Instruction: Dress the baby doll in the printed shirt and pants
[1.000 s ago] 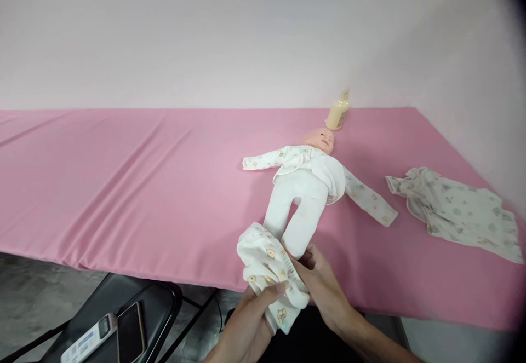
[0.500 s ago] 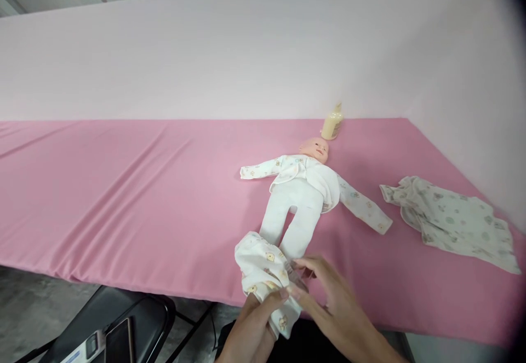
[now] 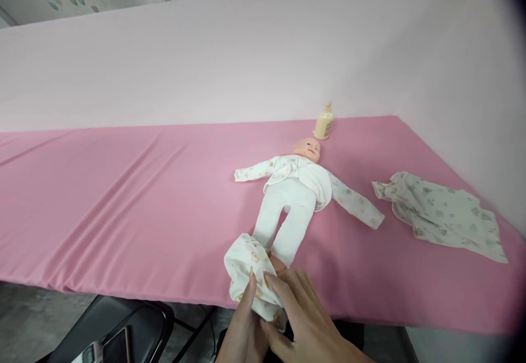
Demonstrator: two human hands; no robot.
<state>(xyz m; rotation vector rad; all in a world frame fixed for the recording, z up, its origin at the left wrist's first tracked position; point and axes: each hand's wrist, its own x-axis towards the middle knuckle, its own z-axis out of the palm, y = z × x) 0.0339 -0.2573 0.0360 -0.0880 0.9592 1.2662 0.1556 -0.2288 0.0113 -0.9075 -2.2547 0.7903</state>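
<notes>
A baby doll [image 3: 307,149] lies on its back on the pink-covered table, arms spread, wearing a printed white top [image 3: 296,167] and plain white leggings [image 3: 283,209]. At its feet is a bunched white baby garment [image 3: 242,259] with small yellowish animal prints; its exact cut cannot be made out. My left hand [image 3: 242,319] holds the garment from below, thumb on top of the cloth. From the right, my right hand [image 3: 302,313] grips its near edge, fingers bent over the fabric. One doll foot shows by the garment; the other is hidden.
A pale yellow pump bottle [image 3: 324,122] stands behind the doll's head. Another printed baby garment [image 3: 447,215] lies flat at the right. White walls border the pink tabletop [image 3: 123,204]. At lower left, a black chair [image 3: 119,319] holds a phone [image 3: 117,346] and a small white device.
My right hand has shifted left and closed over the garment's near edge. The left thumb now points upward on the cloth. A doll foot shows more clearly. The view has shifted slightly.
</notes>
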